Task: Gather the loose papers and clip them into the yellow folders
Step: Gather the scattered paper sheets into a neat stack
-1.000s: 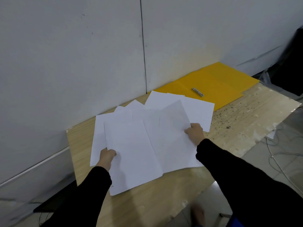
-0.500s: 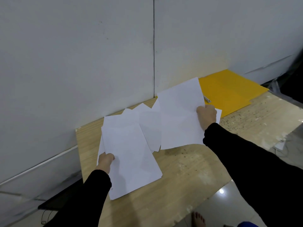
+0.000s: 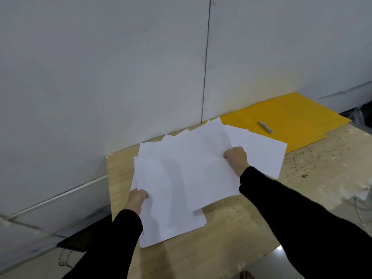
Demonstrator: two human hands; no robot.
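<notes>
White papers (image 3: 177,198) lie fanned over the left part of the pale wooden surface (image 3: 221,252), none of them in a folder yet, so the gathering looks only partly done. At the fan's near-left edge the left grip (image 3: 137,198) is closed on the lower stack, pinching it by one side only. Its sheets sit skewed against each other, and a pull from that single edge could let the bottom ones slide out and stay behind. Toward the middle, the right grip (image 3: 236,158) is clenched on the right edge of a large top sheet (image 3: 205,170), and the paper already buckles at the knuckles. Squeezing harder or dragging it sideways could crease it, or tear it where it bends. Just right of that hand a loose sheet (image 3: 265,158) lies flat and unheld, its far corner overlapping the folders' near edge, so a sweep of the sleeve could push it off the surface. Farthest right, against the wall, the yellow folders (image 3: 291,113) lie open and flat with the metal clip (image 3: 265,127) on top. An unsquared bundle carried there would probably catch under the clip unevenly.
</notes>
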